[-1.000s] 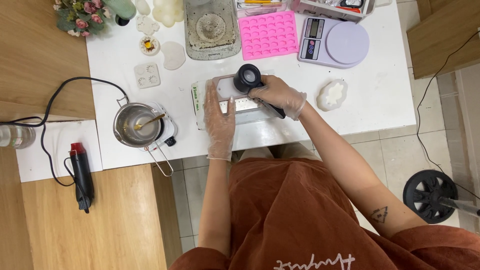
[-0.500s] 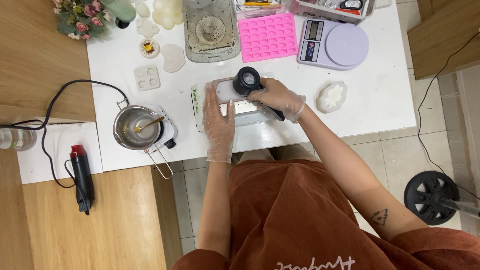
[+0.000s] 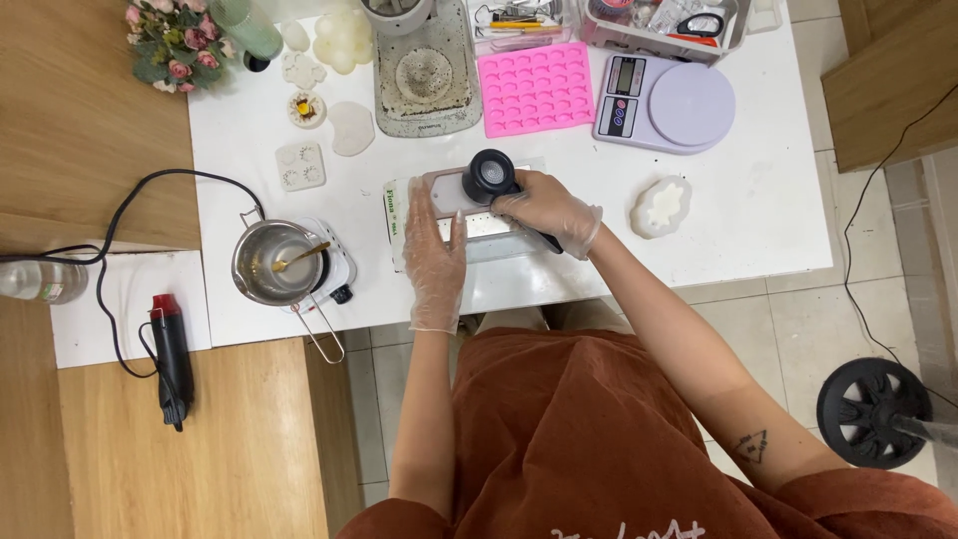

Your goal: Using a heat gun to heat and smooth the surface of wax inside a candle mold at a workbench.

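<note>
My right hand (image 3: 547, 211), in a clear glove, grips a black heat gun (image 3: 491, 176) whose round nozzle points down over a long pale rectangular mould (image 3: 445, 187) on the white table (image 3: 758, 225). My left hand (image 3: 433, 252), also gloved, lies flat with fingers spread on the left part of that mould and the clear tray (image 3: 399, 215) under it. Both hands sit near the table's front edge, close together.
A small metal pot with a spoon (image 3: 275, 262) stands on a white hotplate at front left. A pink silicone mould (image 3: 537, 88), a lilac scale (image 3: 664, 103), a white shaped mould (image 3: 661, 207), a grey machine (image 3: 424, 70) and flowers (image 3: 170, 45) lie behind. A second heat gun (image 3: 172, 357) rests on the wooden bench.
The heat gun and my right hand have shifted very slightly over the mould. My left hand stays pressed flat on it.
</note>
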